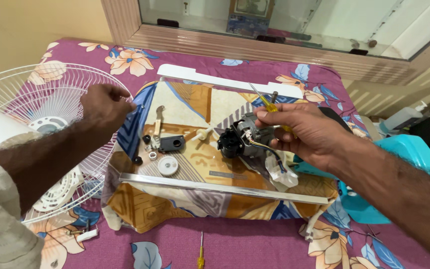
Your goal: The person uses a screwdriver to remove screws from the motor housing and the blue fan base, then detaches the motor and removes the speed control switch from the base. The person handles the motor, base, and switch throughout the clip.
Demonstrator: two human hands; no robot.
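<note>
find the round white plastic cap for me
The round white plastic cap lies left of centre on the patterned cushion, beside the black bracket, just above the metal strip.

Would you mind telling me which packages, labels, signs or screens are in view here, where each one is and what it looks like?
Bottle: far right past the bed's edge, pale translucent plastic with a white pump top; any label is too small to tell.
Framed picture: top centre, seen in the mirror, upright with a dark frame.
Box: just below that picture, small, blue and patterned.
No screens or signs are in view.
</note>
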